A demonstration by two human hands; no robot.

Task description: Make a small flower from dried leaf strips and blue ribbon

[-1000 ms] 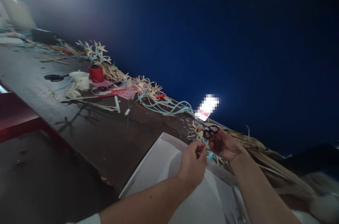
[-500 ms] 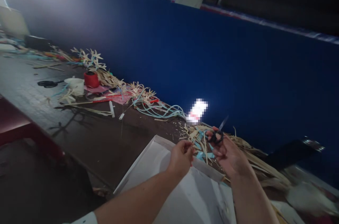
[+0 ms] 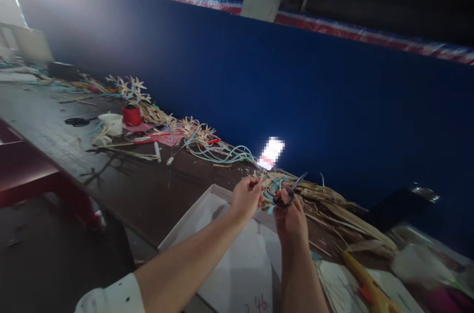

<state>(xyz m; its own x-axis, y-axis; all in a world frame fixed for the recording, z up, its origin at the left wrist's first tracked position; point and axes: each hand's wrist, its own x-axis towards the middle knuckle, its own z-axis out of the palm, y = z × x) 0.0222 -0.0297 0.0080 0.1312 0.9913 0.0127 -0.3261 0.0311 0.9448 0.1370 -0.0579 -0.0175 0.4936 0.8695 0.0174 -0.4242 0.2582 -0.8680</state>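
My right hand is closed on small black-handled scissors, whose blades point up and to the right. My left hand is pinched shut on a thin pale strip I can barely make out, just left of the scissors. Both hands hover over the far edge of a shallow white box. Behind them lies a heap of dried straw strips and blue ribbon scraps.
A long dark table runs along a blue wall. On it lie straw flowers, a red pot, a white cup, black scissors, blue cords. A yellow glue gun lies at right, a red bench at left.
My right hand with the scissors moved left and nearer the left hand. The view tilted up, showing more of the wall's top and the glue gun.
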